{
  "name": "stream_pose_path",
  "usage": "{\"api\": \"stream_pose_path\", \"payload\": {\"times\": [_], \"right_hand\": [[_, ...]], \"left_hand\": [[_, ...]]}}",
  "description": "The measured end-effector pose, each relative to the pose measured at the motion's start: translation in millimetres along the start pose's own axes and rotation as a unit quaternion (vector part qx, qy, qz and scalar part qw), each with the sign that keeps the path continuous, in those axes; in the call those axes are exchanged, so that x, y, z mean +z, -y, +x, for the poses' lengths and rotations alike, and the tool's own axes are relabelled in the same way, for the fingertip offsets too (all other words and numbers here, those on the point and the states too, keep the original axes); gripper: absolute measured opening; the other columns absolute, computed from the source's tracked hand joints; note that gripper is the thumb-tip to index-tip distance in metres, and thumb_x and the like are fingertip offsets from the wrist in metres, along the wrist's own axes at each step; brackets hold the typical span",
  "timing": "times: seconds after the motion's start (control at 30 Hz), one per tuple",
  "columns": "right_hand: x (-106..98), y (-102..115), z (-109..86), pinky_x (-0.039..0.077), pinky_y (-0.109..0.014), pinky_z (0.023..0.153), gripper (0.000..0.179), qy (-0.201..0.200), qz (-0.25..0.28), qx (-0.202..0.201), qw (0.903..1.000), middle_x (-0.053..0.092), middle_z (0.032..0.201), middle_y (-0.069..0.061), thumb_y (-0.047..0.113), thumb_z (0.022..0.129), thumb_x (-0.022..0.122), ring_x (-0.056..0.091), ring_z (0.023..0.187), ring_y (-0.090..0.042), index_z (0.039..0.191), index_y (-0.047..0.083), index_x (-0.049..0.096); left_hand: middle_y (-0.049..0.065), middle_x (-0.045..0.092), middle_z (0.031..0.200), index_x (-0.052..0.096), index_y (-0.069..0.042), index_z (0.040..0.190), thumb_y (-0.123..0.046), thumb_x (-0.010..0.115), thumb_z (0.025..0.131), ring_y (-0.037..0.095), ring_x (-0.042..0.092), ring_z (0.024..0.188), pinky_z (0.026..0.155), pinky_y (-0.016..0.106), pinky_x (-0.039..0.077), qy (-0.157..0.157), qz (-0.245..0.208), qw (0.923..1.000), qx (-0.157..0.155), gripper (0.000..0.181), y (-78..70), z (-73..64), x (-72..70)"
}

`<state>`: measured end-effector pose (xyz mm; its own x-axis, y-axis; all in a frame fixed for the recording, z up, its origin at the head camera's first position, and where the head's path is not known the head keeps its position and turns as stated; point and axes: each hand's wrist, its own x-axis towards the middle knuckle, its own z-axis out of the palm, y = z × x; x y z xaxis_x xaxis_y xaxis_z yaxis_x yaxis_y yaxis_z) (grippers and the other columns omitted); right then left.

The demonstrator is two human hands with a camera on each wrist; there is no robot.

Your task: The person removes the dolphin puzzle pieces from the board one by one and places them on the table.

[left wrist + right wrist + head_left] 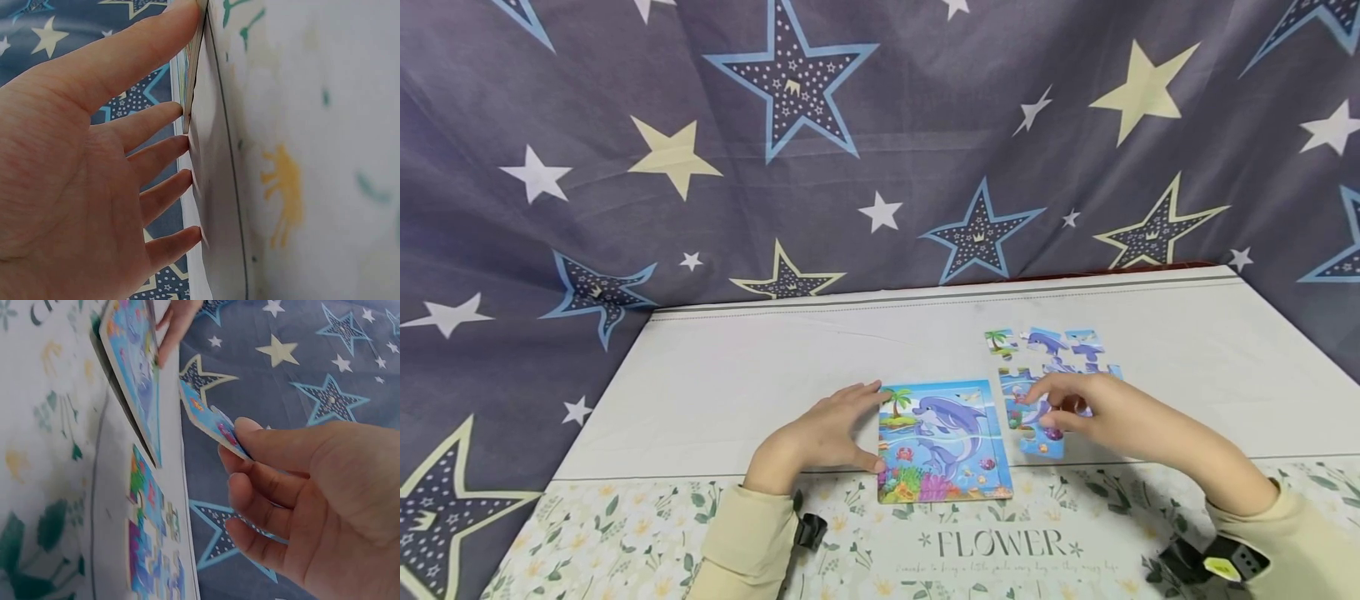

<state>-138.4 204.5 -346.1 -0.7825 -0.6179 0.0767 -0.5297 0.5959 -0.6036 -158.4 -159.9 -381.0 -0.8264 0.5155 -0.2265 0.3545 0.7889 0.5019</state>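
Observation:
A square puzzle board point(1004, 467) with a dolphin picture and a blue rim lies flat on the table. At its left edge, my left hand point(820, 437) has its fingers extended, index finger and thumb touching the board's side. My right hand point(1116, 417) pinches a puzzle piece point(209, 422) between thumb and fingers, to the right of the board. That piece is blue with orange and purple details, tilted and raised off the table in the right wrist view. Several loose puzzle pieces point(1015, 400) lie beside the board, partly hidden by the right hand.
Farther back lie a palm tree piece point(1000, 340), a dolphin head piece point(1045, 340) and another piece point(1084, 342). The white table cover point(760, 375) has a floral front band with the word FLOWER point(1000, 543). A star-patterned curtain point(880, 167) hangs behind and at both sides.

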Motion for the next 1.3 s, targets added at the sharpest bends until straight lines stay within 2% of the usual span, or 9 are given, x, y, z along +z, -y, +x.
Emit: {"api": "stream_pose_path", "payload": {"times": [0.23, 0.5, 0.77, 1.0, 1.3], "right_hand": [[-8.4, -10.4, -7.1, 0.05, -0.026, 0.067, 0.02, -0.034, -0.019, 0.006, 0.9992, 0.062, 0.079, 0.019, 0.011, 0.092, 0.071, 0.054, 0.071, -0.001, 0.111, 0.008, 0.065], [-14.6, -21.6, -12.7, 0.048, -0.025, 0.062, 0.015, -0.057, -0.022, 0.027, 0.9977, 0.061, 0.076, 0.017, 0.008, 0.09, 0.071, 0.055, 0.067, -0.005, 0.105, 0.008, 0.067], [-20.1, -33.7, -17.0, 0.047, -0.025, 0.058, 0.015, -0.068, -0.035, 0.038, 0.9963, 0.061, 0.075, 0.014, 0.006, 0.091, 0.07, 0.052, 0.067, -0.004, 0.105, 0.008, 0.068], [-23.7, -47.3, -21.6, 0.049, -0.025, 0.056, 0.015, -0.07, -0.035, 0.057, 0.9953, 0.061, 0.074, 0.01, 0.003, 0.091, 0.069, 0.056, 0.064, -0.008, 0.107, 0.004, 0.068], [-23.3, -61.3, -23.3, 0.046, -0.025, 0.053, 0.015, -0.077, -0.048, 0.056, 0.9943, 0.06, 0.071, 0.01, -0.001, 0.09, 0.069, 0.054, 0.062, -0.006, 0.104, 0.003, 0.07]], "left_hand": [[0.008, 0.025, 0.162, 0.039, -0.013, 0.153, -0.031, 0.086, 0.076, 0.033, 0.019, 0.148, 0.118, 0.057, 0.016, 0.001, 0.0, 1.0, 0.0, 0.092, -1.3, 0.1, -0.1], [0.008, 0.025, 0.162, 0.038, -0.013, 0.153, -0.031, 0.086, 0.077, 0.033, 0.019, 0.149, 0.118, 0.057, 0.016, 0.004, 0.0, 1.0, 0.001, 0.092, -1.7, 0.4, -0.1], [0.008, 0.025, 0.162, 0.038, -0.013, 0.153, -0.031, 0.086, 0.076, 0.033, 0.018, 0.149, 0.118, 0.058, 0.016, 0.002, -0.001, 1.0, 0.0, 0.093, -0.8, 0.7, 0.7], [0.008, 0.025, 0.162, 0.038, -0.013, 0.153, -0.031, 0.086, 0.076, 0.033, 0.018, 0.149, 0.118, 0.057, 0.016, 0.003, -0.001, 1.0, -0.001, 0.093, -1.2, 1.1, 0.6], [0.009, 0.026, 0.162, 0.039, -0.012, 0.153, -0.031, 0.086, 0.077, 0.034, 0.019, 0.148, 0.118, 0.057, 0.016, 0.002, 0.001, 1.0, 0.001, 0.092, -1.4, 0.0, -0.8]]}}
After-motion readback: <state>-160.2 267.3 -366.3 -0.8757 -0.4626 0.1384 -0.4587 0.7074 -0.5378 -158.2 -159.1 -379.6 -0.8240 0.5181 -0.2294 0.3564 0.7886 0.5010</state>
